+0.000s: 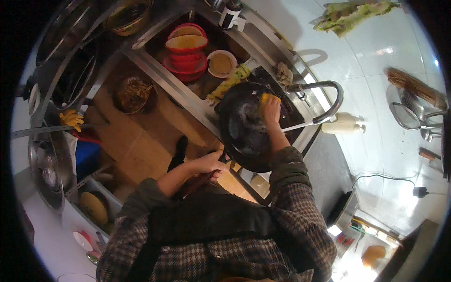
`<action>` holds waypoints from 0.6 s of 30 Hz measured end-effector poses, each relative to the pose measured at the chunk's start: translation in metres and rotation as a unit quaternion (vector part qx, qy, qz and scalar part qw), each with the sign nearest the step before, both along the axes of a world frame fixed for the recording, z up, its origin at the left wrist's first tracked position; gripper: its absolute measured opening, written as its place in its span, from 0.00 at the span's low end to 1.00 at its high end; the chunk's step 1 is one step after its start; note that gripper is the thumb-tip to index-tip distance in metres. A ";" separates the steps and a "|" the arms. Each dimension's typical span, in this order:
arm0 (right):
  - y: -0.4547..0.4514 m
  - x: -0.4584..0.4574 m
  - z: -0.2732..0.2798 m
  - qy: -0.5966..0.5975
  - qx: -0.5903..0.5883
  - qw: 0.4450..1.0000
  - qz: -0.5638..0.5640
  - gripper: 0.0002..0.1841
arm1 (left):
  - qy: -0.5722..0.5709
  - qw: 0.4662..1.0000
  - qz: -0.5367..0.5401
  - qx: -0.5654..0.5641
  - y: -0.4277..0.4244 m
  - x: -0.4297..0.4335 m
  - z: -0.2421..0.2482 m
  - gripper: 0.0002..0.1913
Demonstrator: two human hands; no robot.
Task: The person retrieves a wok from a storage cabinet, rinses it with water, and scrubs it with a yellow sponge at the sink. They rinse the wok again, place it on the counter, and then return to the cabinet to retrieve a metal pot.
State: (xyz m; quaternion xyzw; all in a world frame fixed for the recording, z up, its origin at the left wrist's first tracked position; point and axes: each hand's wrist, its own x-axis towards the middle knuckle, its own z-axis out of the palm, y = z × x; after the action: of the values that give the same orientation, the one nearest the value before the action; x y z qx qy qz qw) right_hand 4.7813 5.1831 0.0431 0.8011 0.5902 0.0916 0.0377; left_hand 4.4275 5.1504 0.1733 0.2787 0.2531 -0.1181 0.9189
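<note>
A large black wok (239, 130) is tilted over the right basin of a stainless steel sink (169, 79). My right hand (272, 112) presses a yellow sponge or cloth (269, 97) against its inner surface near the far right side. Water (297, 126) streams from the curved faucet (338, 93) toward the wok, beside my right wrist. At the wok's near left edge, my left hand (210, 163) is closed around what looks like its handle, mostly hidden by the fingers. Wet, pale streaks show inside the wok.
Red bowls (185, 65) and a pale round bowl (222, 63) occupy the left basin. A green-yellow cloth (230, 83) drapes over the divider. A scrubber (284, 74) and pump bottle (230, 16) sit along the back ledge. A basin (134, 93) stands on the floor; utensils (410, 105) hang at right.
</note>
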 end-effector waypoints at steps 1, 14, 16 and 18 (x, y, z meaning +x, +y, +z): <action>0.012 -0.015 -0.002 0.046 -0.027 0.998 -0.026 0.26 | 0.007 1.000 -0.001 -0.009 0.001 -0.001 0.001 0.18; -0.087 -0.136 0.091 0.662 -0.196 0.717 0.094 0.23 | 0.018 0.999 0.039 -0.009 0.016 -0.005 0.025 0.17; -0.113 -0.104 0.104 0.647 -0.283 0.701 0.099 0.24 | -0.004 0.999 0.031 0.016 0.017 -0.003 0.036 0.17; -0.133 -0.062 0.108 0.549 -0.286 0.775 0.128 0.21 | -0.002 0.998 0.035 0.047 0.016 0.002 0.048 0.18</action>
State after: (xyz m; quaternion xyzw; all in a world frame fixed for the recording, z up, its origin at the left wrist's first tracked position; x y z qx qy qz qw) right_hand 4.7191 5.0498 0.1508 0.5848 0.6066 -0.5330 -0.0773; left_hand 4.4296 5.1664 0.2218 0.3132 0.2659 -0.0731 0.9087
